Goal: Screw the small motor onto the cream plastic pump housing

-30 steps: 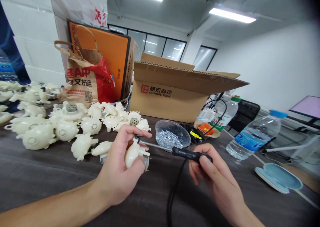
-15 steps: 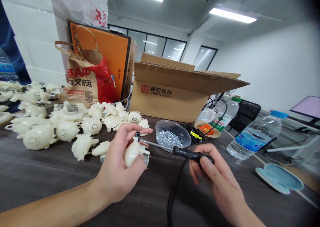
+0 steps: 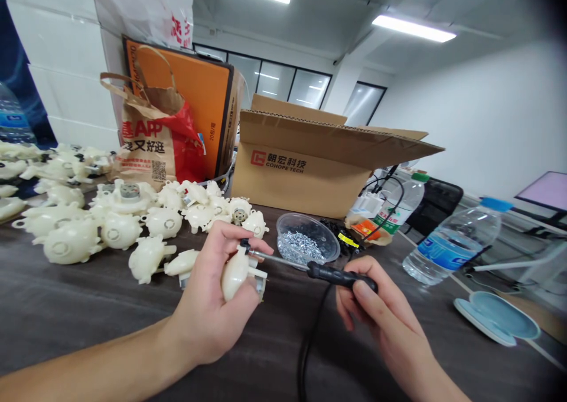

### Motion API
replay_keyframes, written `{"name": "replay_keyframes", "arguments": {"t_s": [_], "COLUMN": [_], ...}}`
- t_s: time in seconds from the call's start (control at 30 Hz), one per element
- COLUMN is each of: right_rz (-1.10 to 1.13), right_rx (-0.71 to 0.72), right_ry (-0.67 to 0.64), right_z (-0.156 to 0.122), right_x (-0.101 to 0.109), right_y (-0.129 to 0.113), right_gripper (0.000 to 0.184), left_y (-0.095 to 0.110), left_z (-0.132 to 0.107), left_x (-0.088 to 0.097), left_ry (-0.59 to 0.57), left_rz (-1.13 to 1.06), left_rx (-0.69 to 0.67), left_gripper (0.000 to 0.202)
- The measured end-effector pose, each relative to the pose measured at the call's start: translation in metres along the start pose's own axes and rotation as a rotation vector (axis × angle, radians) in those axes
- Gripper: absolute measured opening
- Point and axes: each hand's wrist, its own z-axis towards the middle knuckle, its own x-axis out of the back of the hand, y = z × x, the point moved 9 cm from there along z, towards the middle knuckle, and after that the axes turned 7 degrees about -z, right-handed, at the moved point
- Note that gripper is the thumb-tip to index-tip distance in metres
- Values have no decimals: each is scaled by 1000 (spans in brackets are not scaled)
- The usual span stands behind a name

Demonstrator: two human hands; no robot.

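Observation:
My left hand (image 3: 217, 298) is closed round a cream plastic housing (image 3: 235, 274) with short tubes and a metal motor-like part on its right side. A small black piece (image 3: 245, 244) sits at the top of this housing, near my fingertips. In my right hand (image 3: 381, 307) is a screwdriver (image 3: 339, 275) with a black handle, held nearly level and pointing left. Its metal shaft reaches the black piece; the exact contact at the tip is too small to tell. A black cable (image 3: 305, 355) runs down the table below the handle.
Several similar cream housings (image 3: 119, 231) cover the left of the dark table (image 3: 266, 366). Behind my hands stands a clear bowl (image 3: 330, 245) of small screws. A cardboard box (image 3: 292, 183), paper bag (image 3: 148, 148), water bottle (image 3: 456, 242) and pale blue case (image 3: 505, 313) stand around.
The whole view has shifted very slightly. Both hands keep their grips, and the screwdriver shaft still meets the black piece with hardly any change in angle.

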Motion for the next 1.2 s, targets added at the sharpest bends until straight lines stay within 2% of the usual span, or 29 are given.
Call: {"name": "replay_keyframes", "arguments": {"t_s": [0.2, 0.3, 0.4, 0.57, 0.77, 0.87, 0.97, 1.1, 1.2], "right_rz": [-71, 37, 93, -22, 136, 74, 27, 132, 134], "right_rx": [4, -39, -70, -18, -88, -62, -42, -123, -122], "right_ry": [-46, -79, -46, -86, -90, -38, -58, -120, -103], "right_z": [2, -1, -3, -1, -3, 0, 2, -1, -2], "right_x": [-5, -10, -9, -12, -12, -8, -10, -15, -12], "right_y": [1, 2, 4, 1, 0, 0, 0, 4, 4], "right_gripper": [41, 29, 23, 44, 22, 32, 45, 30, 28], "left_y": [2, 1, 0, 3, 1, 2, 3, 3, 2], "left_z": [-1, 0, 0, 1, 0, -1, -2, -1, -1], "left_x": [3, 4, 5, 6, 3, 3, 3, 3, 2], "left_ry": [19, 28, 33, 34, 19, 10, 2, 4, 2], "left_rz": [16, -10, -29, -10, -21, -26, -13, -37, -38], "left_rx": [-23, -18, -17, -44, -10, -16, -28, -21, -23], "left_gripper": [38, 38, 37, 39, 37, 37, 39, 38, 38]}}
